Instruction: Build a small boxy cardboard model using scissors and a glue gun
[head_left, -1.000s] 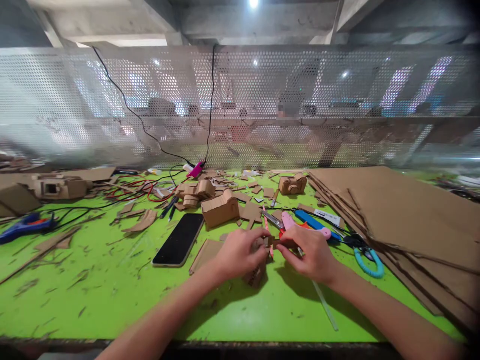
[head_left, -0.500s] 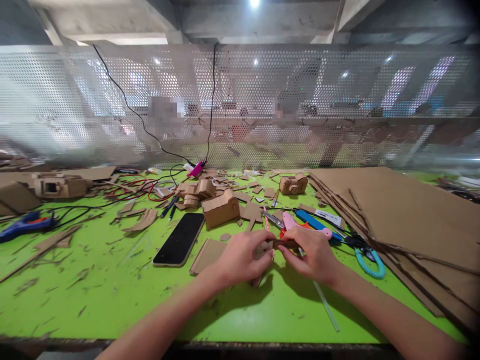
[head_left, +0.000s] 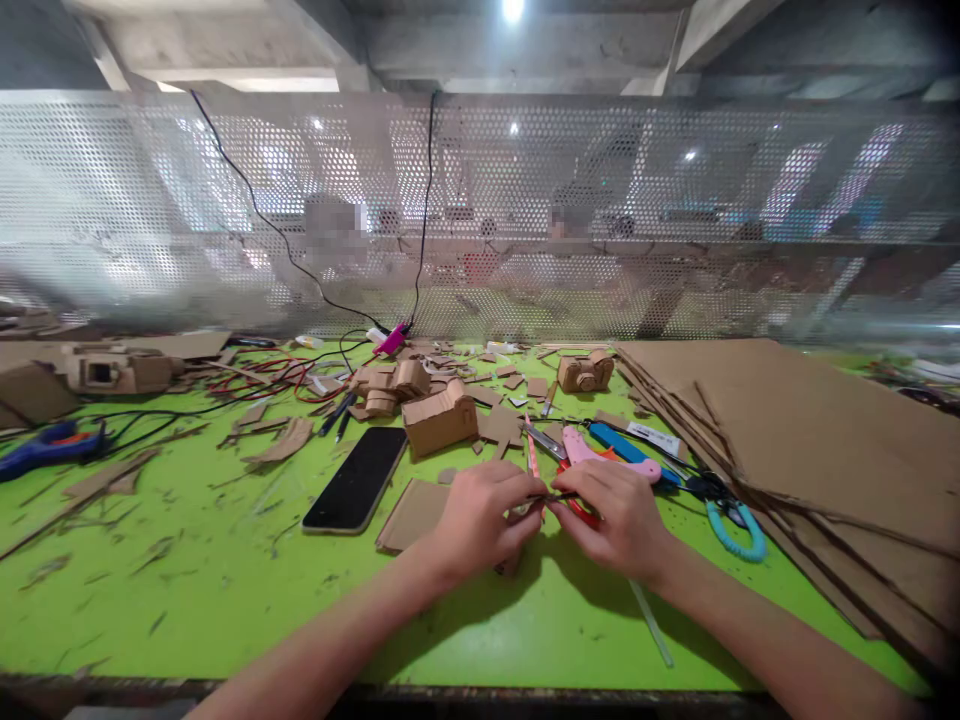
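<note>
Far left of green table (head_left: pixel 225 590): blue glue gun (head_left: pixel 45 445) lying flat, cable trailing toward red and black wires (head_left: pixel 255 385). Behind it, small cardboard model (head_left: pixel 112 372). Cardboard scraps (head_left: pixel 281 440) strewn across the surface.

Centre-left: black phone (head_left: pixel 356 480) lying screen-up, just beside a flat cardboard panel (head_left: pixel 412 512). Folded cardboard box (head_left: pixel 440 418) standing behind.

Centre: left hand (head_left: pixel 480 520) closed around a small cardboard piece (head_left: pixel 517 500), fingers curled, thumb pressing from above. Right hand (head_left: pixel 619 518) meeting it, thumb and forefinger pinched narrow on the same piece at a thin dark edge. Piece held low over the table, near the front edge, mostly hidden by the fingers; exact shape not determinable.

Right: pink-handled tool (head_left: pixel 600 452) and blue-handled tool (head_left: pixel 630 450) just behind the right hand; teal-handled scissors (head_left: pixel 731 525) near; stack of cardboard sheets (head_left: pixel 787 430) beyond.

Risks, as judged: small piece liable to crush or tear under the double pinch; liable to slip and vanish among the scraps. Cutting tools close behind the knuckles, so a backward move risks contact. Phone exposed to glue or blades.

Markings: white label on the blue-handled tool, illegible. No other writing readable.
</note>
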